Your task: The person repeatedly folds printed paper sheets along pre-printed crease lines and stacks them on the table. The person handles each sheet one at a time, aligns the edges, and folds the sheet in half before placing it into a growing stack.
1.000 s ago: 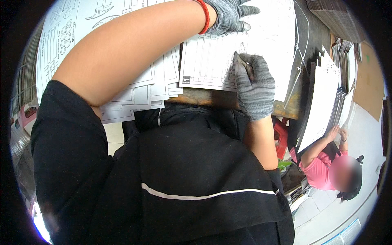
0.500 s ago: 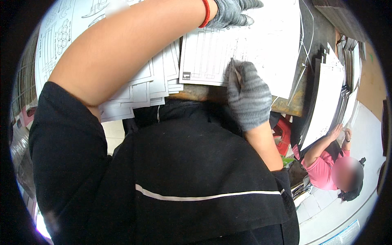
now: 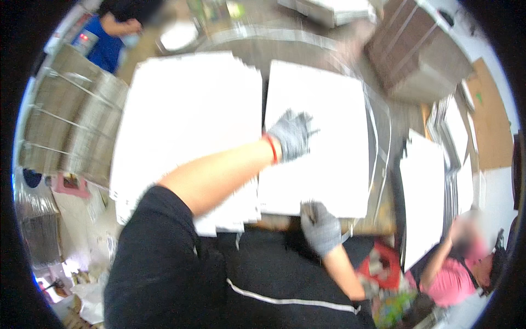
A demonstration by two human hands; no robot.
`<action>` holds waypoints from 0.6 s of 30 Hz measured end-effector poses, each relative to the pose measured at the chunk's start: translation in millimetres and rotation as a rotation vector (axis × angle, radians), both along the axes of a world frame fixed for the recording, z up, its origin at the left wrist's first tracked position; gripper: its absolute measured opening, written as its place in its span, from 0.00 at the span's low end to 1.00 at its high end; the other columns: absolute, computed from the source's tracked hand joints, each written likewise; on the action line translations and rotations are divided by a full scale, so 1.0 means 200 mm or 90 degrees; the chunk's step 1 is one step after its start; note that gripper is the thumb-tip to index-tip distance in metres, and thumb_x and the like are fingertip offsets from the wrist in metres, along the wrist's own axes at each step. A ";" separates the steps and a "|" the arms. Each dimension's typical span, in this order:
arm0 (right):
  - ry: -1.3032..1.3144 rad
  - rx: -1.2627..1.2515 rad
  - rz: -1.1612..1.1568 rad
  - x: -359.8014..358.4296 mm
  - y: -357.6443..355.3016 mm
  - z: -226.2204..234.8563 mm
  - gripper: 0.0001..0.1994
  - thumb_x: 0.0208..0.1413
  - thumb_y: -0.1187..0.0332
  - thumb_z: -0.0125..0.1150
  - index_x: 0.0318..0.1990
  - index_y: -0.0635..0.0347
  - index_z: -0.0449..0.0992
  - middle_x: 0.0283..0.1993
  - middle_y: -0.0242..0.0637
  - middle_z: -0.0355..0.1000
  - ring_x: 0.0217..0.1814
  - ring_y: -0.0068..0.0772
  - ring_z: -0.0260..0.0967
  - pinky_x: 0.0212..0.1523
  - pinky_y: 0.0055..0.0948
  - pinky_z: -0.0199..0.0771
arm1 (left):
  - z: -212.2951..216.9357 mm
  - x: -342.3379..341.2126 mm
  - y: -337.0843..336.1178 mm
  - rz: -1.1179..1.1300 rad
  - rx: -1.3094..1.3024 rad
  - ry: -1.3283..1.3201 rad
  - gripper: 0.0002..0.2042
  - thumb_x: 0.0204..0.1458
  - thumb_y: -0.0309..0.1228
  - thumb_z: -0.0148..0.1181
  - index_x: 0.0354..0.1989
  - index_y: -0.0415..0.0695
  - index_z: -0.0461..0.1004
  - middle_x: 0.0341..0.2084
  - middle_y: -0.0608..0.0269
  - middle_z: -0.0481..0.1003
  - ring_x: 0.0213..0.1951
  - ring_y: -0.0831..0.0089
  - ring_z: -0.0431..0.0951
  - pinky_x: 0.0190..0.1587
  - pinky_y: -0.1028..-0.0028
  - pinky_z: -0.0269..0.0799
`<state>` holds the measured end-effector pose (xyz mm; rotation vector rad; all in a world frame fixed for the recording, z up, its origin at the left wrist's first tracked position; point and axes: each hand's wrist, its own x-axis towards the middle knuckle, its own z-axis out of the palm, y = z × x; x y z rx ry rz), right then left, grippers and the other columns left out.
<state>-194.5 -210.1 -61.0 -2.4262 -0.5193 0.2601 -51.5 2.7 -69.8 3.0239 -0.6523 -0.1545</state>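
My left hand (image 3: 292, 136), in a grey knitted glove with a red band at the wrist, lies with fingers spread on a stack of white sheets (image 3: 323, 183). At the near edge of that stack is my right hand (image 3: 321, 229), also gloved in grey. Its fingers are curled together in a pinch at the sheet's edge; something dark shows at the fingertips, too blurred to name. Under my left forearm, a wider pile of white sheets (image 3: 186, 115) stands beside the first, its near edges uneven. Glare washes out the print on the paper.
Strapped brown bundles stand at the left (image 3: 71, 118) and far right (image 3: 416, 55). White strapping (image 3: 381, 159) lies loose beside the right stack. A person in pink (image 3: 449, 279) handles another sheet pile (image 3: 422, 192) at right. Another person in blue (image 3: 104, 41) is far left.
The head view has shifted, so both piles and the far table now show. My left hand stays on the sheets and my right hand at their near edge. The print has blurred out.
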 end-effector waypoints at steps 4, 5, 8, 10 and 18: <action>-0.028 0.131 -0.043 0.03 0.03 0.14 0.11 0.53 0.67 0.62 0.43 0.59 0.76 0.34 0.48 0.77 0.36 0.49 0.77 0.39 0.39 0.77 | 0.11 -0.03 0.07 0.070 -0.079 0.186 0.36 0.58 0.53 0.49 0.72 0.49 0.51 0.72 0.48 0.45 0.73 0.53 0.44 0.72 0.54 0.37; -0.074 0.145 -0.086 0.05 -0.01 0.13 0.11 0.52 0.69 0.62 0.42 0.60 0.76 0.34 0.48 0.76 0.36 0.49 0.76 0.39 0.38 0.77 | 0.17 -0.06 0.06 0.088 -0.120 0.246 0.37 0.57 0.53 0.51 0.72 0.48 0.51 0.72 0.47 0.44 0.73 0.53 0.42 0.72 0.55 0.36; -0.208 0.117 -0.198 0.18 -0.23 0.02 0.09 0.49 0.72 0.62 0.39 0.64 0.75 0.42 0.53 0.72 0.47 0.53 0.71 0.50 0.43 0.72 | 0.28 -0.31 0.06 0.184 -0.372 0.319 0.41 0.56 0.52 0.56 0.71 0.42 0.49 0.72 0.43 0.42 0.73 0.50 0.38 0.73 0.58 0.37; -0.337 0.087 -0.230 0.24 -0.32 -0.06 0.10 0.47 0.74 0.62 0.38 0.64 0.74 0.48 0.57 0.70 0.53 0.56 0.68 0.55 0.46 0.68 | 0.18 -0.45 0.09 0.269 -0.541 0.243 0.41 0.56 0.46 0.60 0.71 0.39 0.48 0.72 0.42 0.44 0.73 0.50 0.40 0.72 0.62 0.41; -0.034 0.297 -0.263 0.23 -0.45 -0.15 0.18 0.39 0.84 0.53 0.43 0.65 0.72 0.59 0.51 0.67 0.63 0.48 0.65 0.64 0.39 0.63 | 0.07 -0.67 0.13 0.584 -0.989 0.265 0.34 0.53 0.34 0.63 0.68 0.41 0.56 0.58 0.49 0.68 0.62 0.58 0.64 0.64 0.61 0.60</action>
